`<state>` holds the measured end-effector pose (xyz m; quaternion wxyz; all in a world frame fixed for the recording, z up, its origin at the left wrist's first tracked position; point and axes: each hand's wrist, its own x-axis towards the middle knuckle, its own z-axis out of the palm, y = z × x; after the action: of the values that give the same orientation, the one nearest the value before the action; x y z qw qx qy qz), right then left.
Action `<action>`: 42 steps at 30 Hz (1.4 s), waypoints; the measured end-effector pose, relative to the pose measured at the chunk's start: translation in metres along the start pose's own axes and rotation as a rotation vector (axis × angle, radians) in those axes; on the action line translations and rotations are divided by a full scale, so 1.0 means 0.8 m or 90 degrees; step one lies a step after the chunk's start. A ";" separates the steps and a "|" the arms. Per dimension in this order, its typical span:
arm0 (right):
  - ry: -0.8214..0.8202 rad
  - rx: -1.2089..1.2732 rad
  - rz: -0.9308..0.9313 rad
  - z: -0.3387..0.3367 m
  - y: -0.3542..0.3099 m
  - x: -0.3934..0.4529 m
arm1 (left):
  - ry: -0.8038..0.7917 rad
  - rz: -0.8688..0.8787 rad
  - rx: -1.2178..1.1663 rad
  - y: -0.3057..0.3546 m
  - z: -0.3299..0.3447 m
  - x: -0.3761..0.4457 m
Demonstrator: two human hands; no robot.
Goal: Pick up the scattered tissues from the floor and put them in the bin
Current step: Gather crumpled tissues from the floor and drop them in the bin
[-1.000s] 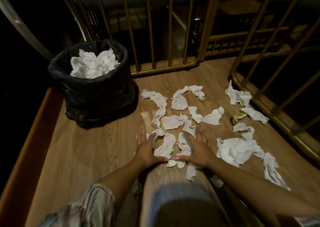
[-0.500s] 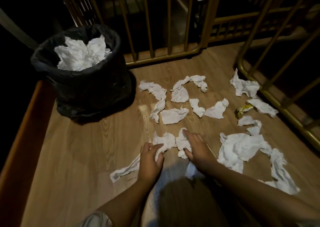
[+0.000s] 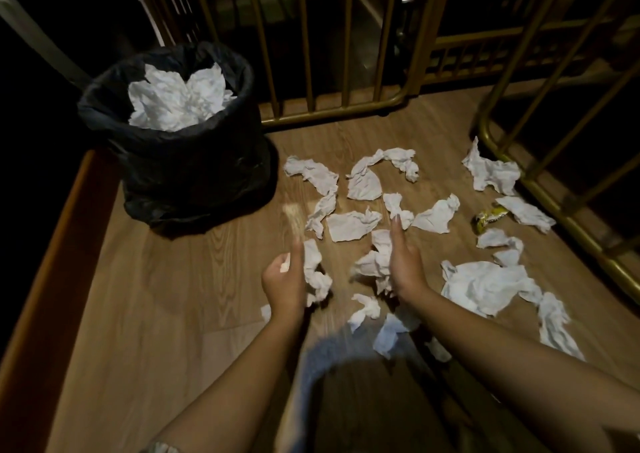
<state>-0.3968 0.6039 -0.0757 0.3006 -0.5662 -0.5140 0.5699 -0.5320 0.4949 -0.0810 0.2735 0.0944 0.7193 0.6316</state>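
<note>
**Head view: two hands edge-on among tissues on the floor**

Head camera looks down at a wooden floor (image 3: 145,297) lit dimly. At far left a wooden ledge (image 3: 45,262) borders the boards. Just inside it stands the bin (image 3: 194,175), lined with a black bag and heaped to the rim with crumpled white tissue (image 3: 176,101). Behind it and along the back runs a gold metal railing (image 3: 346,54).

Next comes the left hand (image 3: 285,279), turned on edge with its fingers stretched forward and blurred; a crumpled tissue (image 3: 316,272) lies against its palm side, but I cannot tell whether the hand grips it or only touches it. Facing it, the right hand (image 3: 403,262) is also on edge, fingers straight and together, with a bunched tissue (image 3: 372,265) against its palm, pressed rather than pinched.

Beyond the hands, scattered tissues (image 3: 353,226) lie spread over the floor, well apart from the bin's mouth. More small pieces lie near the wrists. To the right sits a large crumpled sheet (image 3: 485,286), then a yellow wrapper (image 3: 490,218) among further tissues close to the railing on the right side.
</note>
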 end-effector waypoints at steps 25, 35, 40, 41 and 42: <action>-0.383 -0.510 -0.443 0.011 0.084 -0.072 | -0.054 0.156 0.288 -0.107 -0.080 -0.063; 0.061 -0.314 -0.250 -0.062 0.016 -0.034 | -0.466 0.238 0.372 -0.075 0.007 -0.077; 0.182 -0.336 -0.221 -0.140 0.040 -0.025 | -0.700 0.475 0.706 -0.087 0.054 -0.076; 0.195 -0.329 -0.225 -0.153 0.046 -0.028 | -0.706 0.496 0.721 -0.090 0.058 -0.075; 0.204 -0.312 -0.220 -0.163 0.050 -0.032 | -0.706 0.507 0.725 -0.094 0.061 -0.076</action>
<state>-0.2582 0.6008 -0.0821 0.3246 -0.6085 -0.6703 0.2738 -0.4406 0.4941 -0.1388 0.2542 0.7516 0.6021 0.0893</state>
